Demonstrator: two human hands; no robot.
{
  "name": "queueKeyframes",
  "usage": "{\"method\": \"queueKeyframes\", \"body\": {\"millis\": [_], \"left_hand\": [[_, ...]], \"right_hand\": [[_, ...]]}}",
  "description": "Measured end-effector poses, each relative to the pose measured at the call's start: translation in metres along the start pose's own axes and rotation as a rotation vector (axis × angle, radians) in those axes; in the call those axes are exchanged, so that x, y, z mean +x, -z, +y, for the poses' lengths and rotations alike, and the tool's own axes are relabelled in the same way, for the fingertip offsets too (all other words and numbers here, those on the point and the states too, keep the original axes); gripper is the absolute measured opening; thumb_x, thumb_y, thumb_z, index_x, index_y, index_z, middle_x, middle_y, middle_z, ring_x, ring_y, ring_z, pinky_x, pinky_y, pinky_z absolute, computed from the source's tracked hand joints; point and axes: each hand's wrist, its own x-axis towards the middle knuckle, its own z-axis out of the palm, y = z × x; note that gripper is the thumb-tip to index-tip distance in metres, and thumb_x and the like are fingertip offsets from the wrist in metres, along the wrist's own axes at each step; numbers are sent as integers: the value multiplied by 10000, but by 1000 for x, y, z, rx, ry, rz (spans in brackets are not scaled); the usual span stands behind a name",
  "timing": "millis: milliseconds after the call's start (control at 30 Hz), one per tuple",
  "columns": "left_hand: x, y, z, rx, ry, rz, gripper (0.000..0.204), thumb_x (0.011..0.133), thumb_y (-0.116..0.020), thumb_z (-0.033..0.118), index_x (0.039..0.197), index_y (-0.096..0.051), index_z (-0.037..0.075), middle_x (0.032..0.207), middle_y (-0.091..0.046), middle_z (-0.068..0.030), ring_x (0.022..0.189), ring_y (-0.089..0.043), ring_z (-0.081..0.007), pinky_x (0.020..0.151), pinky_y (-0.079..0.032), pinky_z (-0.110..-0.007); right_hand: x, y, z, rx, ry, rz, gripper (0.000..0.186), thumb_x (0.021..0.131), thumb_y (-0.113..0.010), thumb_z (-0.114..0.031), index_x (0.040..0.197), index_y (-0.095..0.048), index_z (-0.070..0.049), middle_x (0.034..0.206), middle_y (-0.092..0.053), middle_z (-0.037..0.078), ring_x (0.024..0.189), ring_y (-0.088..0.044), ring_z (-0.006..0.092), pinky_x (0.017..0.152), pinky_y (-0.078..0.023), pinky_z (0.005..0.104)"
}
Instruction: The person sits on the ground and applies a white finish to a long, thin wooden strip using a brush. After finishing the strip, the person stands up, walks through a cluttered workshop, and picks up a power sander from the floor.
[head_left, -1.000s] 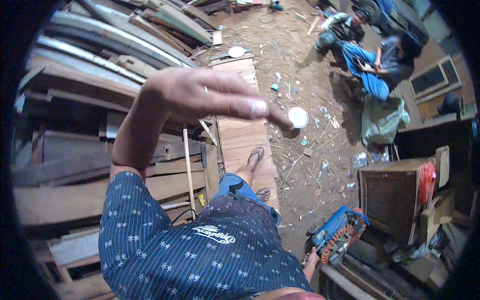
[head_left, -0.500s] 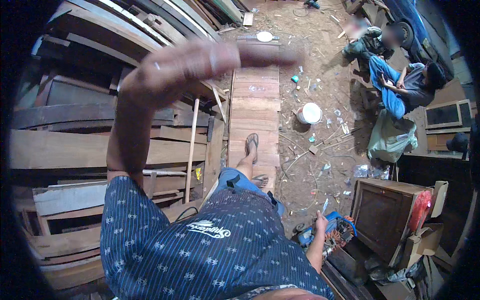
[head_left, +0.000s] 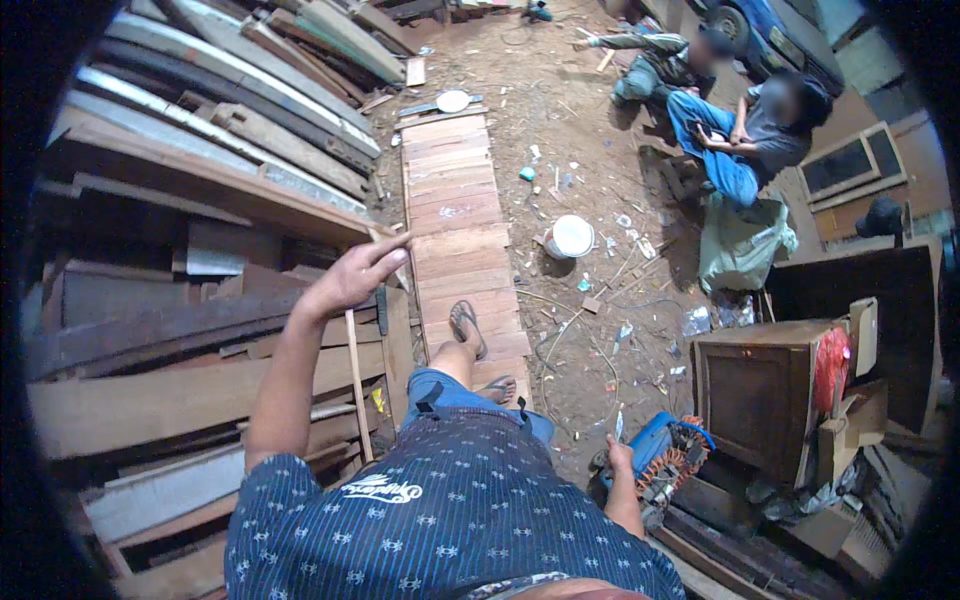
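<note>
Timber stack (head_left: 190, 330) on the left: left hand (head_left: 352, 277) reaches over it, fingers loosely spread, holding nothing. Right hand (head_left: 620, 460) rests on blue power tool (head_left: 665, 460), grip unclear. Risk: splinters, or tool slipping.

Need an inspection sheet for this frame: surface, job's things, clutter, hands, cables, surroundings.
Surface: dirt floor with a plank walkway; both sandalled feet on it.
Job's things: stacked planks on the person's left; blue power tool low on the right.
Clutter: white bucket, wood scraps and litter on the dirt.
Hands: left hand open, raised over the plank stack, holding nothing; right hand rests on the power tool, grip unclear.
Cables: thin cord looping across the dirt.
Surroundings: two seated people at top right; brown wooden cabinet at right.
</note>
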Motion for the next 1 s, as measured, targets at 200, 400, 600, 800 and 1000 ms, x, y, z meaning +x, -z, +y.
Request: {"method": "queueKeyframes", "body": {"millis": [200, 400, 600, 800, 1000], "left_hand": [[6, -69, -193, 75, 554, -106, 553, 990, -473, 397, 1358, -507, -14, 1379, -524, -238, 1319, -477, -343, 1097, -371, -382], [-118, -104, -397, 85, 952, -285, 439, 968, -478, 384, 1096, -653, 3, 1030, -671, -188, 988, -634, -320, 853, -490, -424], [-85, -41, -401, -449, 1040, 46, 337, 968, -511, 352, 1073, -652, 64, 836, -632, -64, 754, -611, -154, 548, -443, -321], [-48, 65, -408, -471, 851, 351, 356, 975, -550, 303, 1225, -603, 56, 1065, -634, -59, 853, -598, -166, 729, -474, -297], [-20, 99, -390, -496, 866, 458, 487, 1001, -512, 289, 1377, -488, -19, 1314, -580, -164, 1144, -598, -241, 928, -485, -325]], "right_hand": [[-99, 51, -125, -80, -146, -32, 618, 822, -668, -539, 896, -713, 74, 914, -716, 208, 837, -681, 307, 809, -501, 423], [-88, 21, -231, -134, -179, -149, 575, 820, -676, -532, 823, -707, 42, 811, -695, 178, 735, -658, 284, 713, -506, 418], [-20, -21, -312, 24, -207, -151, 487, 851, -679, -492, 613, -546, -87, 532, -504, 33, 399, -443, 153, 382, -302, 360], [-15, -55, -502, -4, 180, -200, 437, 854, -704, -452, 790, -644, -24, 575, -542, 24, 453, -478, 138, 436, -373, 344], [-8, -76, -610, -60, 326, -241, 431, 864, -700, -436, 936, -667, -12, 614, -560, 33, 501, -496, 124, 460, -379, 330]]}}
